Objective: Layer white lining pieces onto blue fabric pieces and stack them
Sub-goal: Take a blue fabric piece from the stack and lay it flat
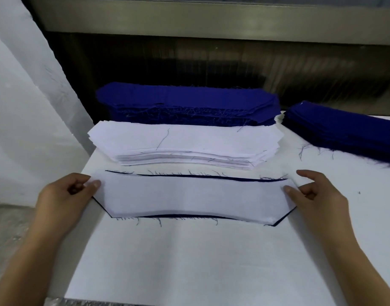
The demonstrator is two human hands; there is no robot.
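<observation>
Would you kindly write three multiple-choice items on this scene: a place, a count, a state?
1. Where is the white stack? A) between the white lining piece and the far blue stack B) on the floor C) atop blue fabric
2. How many blue stacks show? A) one B) two C) four
3. How does the white lining piece lie? A) crumpled B) flat on a blue piece C) rolled
1 A, far blue stack behind it, lining piece before it; 2 B, the far one and the right blue stack; 3 B, blue edges rim it, left hand and right hand holding its ends.
</observation>
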